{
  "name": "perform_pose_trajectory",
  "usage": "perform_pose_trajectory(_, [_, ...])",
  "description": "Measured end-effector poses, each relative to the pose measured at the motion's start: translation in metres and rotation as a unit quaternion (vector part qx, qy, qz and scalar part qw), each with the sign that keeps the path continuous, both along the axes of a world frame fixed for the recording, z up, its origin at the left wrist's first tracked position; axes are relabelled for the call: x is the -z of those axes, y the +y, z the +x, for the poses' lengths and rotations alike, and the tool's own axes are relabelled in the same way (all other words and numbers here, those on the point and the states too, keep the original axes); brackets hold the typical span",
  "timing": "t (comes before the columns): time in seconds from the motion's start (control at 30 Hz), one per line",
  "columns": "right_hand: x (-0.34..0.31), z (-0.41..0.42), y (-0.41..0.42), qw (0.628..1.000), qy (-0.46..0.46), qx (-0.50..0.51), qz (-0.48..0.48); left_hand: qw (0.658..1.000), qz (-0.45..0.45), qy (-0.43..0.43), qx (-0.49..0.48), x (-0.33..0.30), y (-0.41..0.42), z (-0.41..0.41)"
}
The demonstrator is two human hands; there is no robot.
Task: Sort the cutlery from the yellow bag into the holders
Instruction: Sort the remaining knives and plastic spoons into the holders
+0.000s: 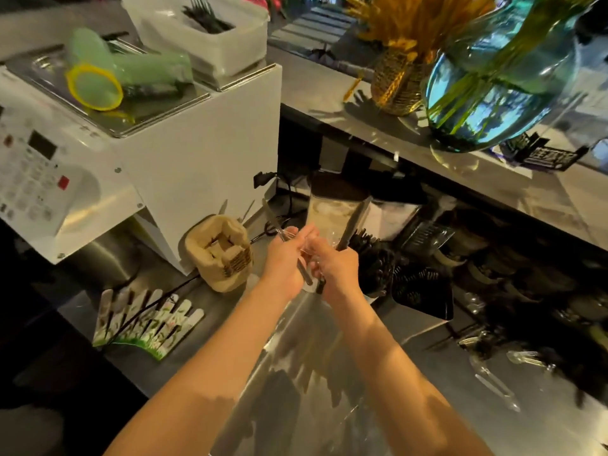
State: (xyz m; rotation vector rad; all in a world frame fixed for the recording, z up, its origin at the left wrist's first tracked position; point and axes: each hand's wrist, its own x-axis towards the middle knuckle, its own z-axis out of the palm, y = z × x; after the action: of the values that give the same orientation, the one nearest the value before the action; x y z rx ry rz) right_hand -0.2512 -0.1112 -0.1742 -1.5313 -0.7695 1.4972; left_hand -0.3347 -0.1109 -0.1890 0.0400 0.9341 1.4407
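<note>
Two bare forearms reaching forward from lower edge, converging at centre, left hand (283,258) with fingers curled round a thin dark-handled utensil, right hand (335,268) just beside it, knuckles up, gripping another slim dark utensil, hands touching.

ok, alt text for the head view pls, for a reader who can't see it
Over a steel counter, a person's left hand and right hand each grip a slim piece of cutlery. A lined wicker holder stands to the left, below a white machine; black cutlery sits to the right.
</note>
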Motion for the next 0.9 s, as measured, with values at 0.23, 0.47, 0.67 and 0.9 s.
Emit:
perform_pose_trajectory(0.23, [-0.025, 0.02, 0.05, 0.964, -0.226, -0.039, 0.134, 0.999, -0.022, -0.002, -0.037, 0.01, 0.038, -0.018])
perform_pose_trajectory(0.47, [-0.016, 0.024, 0.106, 0.817, -0.489, -0.301, 0.054, 0.992, -0.074, 0.086, -0.057, 0.028, 0.054, -0.028])
perform_pose_trajectory(0.67, [-0.007, 0.016, 0.115, 0.783, -0.523, -0.335, 0.037, 0.991, -0.086, 0.087, -0.054, 0.031, 0.051, -0.033])
perform_pose_trajectory(0.9, [-0.005, 0.018, 0.119, 0.794, -0.508, -0.331, 0.046, 0.992, -0.083, 0.085, -0.046, 0.026, 0.047, -0.03])
